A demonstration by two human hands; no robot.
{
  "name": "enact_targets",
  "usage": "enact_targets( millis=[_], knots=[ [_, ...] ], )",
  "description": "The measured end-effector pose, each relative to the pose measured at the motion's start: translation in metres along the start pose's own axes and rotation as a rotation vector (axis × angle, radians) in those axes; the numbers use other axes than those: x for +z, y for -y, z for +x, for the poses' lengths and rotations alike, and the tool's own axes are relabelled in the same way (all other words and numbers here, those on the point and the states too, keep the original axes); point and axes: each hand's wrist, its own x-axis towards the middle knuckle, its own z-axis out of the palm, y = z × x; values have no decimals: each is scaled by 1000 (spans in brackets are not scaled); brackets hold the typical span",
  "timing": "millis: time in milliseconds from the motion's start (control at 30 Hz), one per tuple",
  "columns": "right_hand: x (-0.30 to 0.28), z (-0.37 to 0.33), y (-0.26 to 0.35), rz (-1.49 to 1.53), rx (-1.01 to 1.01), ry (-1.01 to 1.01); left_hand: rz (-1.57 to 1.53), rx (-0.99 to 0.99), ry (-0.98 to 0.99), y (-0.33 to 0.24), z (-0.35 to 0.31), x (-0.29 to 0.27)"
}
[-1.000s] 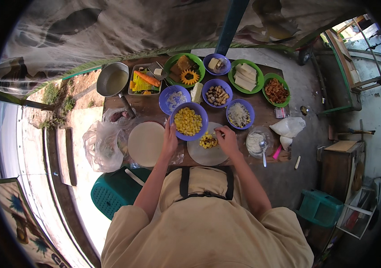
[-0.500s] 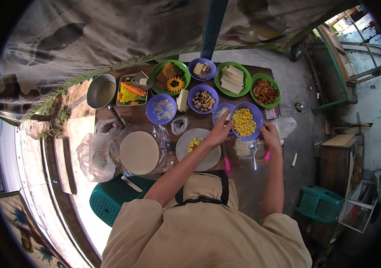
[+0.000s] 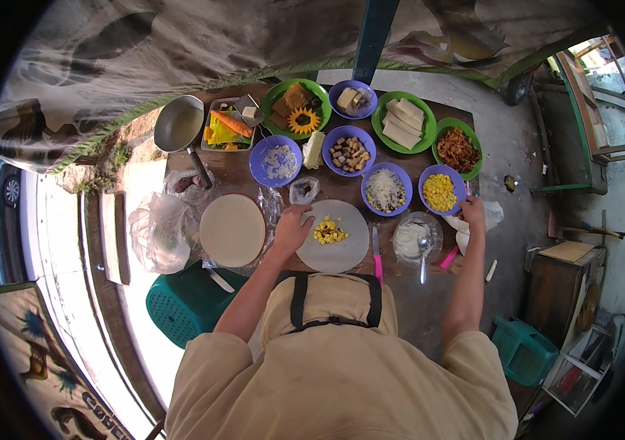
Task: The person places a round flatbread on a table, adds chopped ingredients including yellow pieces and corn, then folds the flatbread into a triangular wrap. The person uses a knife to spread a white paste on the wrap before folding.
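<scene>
My right hand (image 3: 473, 213) grips the right rim of a purple bowl of yellow corn kernels (image 3: 439, 192), which rests on the table at the right. My left hand (image 3: 294, 229) is at the left edge of a round pale wrapper sheet (image 3: 334, 254), its fingers slightly apart with nothing seen between them. A small heap of corn with darker bits (image 3: 331, 231) lies on that sheet. Beside the corn bowl is a purple bowl of white shreds (image 3: 386, 189). A clear bowl of white paste (image 3: 418, 238) with a spoon (image 3: 423, 265) stands nearer me.
A stack of round wrappers (image 3: 232, 230) and a plastic bag (image 3: 158, 233) lie left. Behind are bowls of browned cubes (image 3: 349, 151), white slabs (image 3: 403, 125) and reddish shreds (image 3: 458, 149), plus a saucepan (image 3: 179, 126). A pink-handled knife (image 3: 377, 257) lies right of the sheet.
The corn bowl has moved right, off the bowl of white shreds, and now rests on the table. My left hand has left the bowls and come back to the wrapper sheet.
</scene>
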Motion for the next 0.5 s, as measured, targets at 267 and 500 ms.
enact_targets(
  millis=[267,500],
  knots=[
    [15,-12,2,-341,-83,-174,153,23,69,-1,2,13],
    [124,-137,104,-212,-656,-104,332,149,134,1,5,33]
  ],
)
